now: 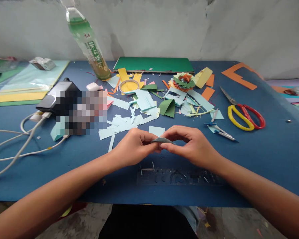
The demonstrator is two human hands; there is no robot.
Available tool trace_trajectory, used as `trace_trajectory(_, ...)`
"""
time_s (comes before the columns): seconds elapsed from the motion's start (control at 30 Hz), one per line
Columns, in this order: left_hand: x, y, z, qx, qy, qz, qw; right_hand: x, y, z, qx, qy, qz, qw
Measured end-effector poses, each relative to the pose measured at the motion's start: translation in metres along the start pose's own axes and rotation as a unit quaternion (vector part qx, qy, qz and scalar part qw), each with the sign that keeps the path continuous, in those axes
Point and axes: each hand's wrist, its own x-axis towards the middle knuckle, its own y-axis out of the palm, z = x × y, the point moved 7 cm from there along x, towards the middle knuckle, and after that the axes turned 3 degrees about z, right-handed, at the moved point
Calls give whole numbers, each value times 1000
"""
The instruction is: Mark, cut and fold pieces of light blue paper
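Between my two hands is a small piece of light blue paper (161, 140), pinched at both ends and slightly bent. My left hand (136, 146) grips its left end with thumb and fingers. On the other side, my right hand (189, 142) pinches the right end, its thumb toward me. Just behind the fingers lies another light blue paper piece (156, 130). Below the hands, a clear plastic stencil ruler (176, 178) lies flat near the table's front edge.
Paper scraps (126, 124), a tape roll (129, 86) and a layered paper flower (183, 81) lie beyond the hands. Scissors (244, 116) and a compass (221, 131) are at right. A bottle (92, 49), a black power adapter (58, 96) and white cables (17, 156) occupy the left.
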Motion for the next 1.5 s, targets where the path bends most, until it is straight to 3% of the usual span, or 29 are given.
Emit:
trace_trajectory(0.17, 0, -6, 1, -27, -1, -42, 999, 0, -2, -10, 32, 19, -20, 999)
trace_trajectory(0.37, 1, -5, -1, -63, -11, -43, 997, -1, -11, -15, 61, 29, -70, 995)
trace_trajectory(0.47, 2, -9, -1, -115, -31, -51, 992, 2, -23, -23, 100, 67, -84, 989)
trace_trajectory(0.57, 3, -13, 3, -150, -57, -60, 985, 3, -41, -26, 104, 68, -146, 982)
trace_trajectory(0.63, 4, -13, 5, -160, -66, -56, 983, 5, -40, -24, 94, 55, -130, 986)
trace_trajectory(0.73, 5, -7, 4, -155, -67, -27, 985, 6, -16, -19, 58, 44, -20, 997)
trace_trajectory(0.8, 5, -2, 3, -153, -72, -3, 986, 4, -5, -16, 25, 43, 11, 999)
trace_trajectory(0.97, 4, -5, 1, -166, -75, 20, 983, 4, -10, -18, 16, 68, -17, 997)
trace_trajectory(1.2, -1, -37, -3, -175, -31, -104, 979, 6, -31, -32, 168, 81, -115, 976)
trace_trajectory(1.37, 1, -31, -8, -174, 30, -109, 978, 5, -25, -28, 139, 71, -85, 984)
trace_trajectory(1.5, 2, -24, -6, -159, 36, -102, 981, 4, -18, -22, 73, 77, -47, 993)
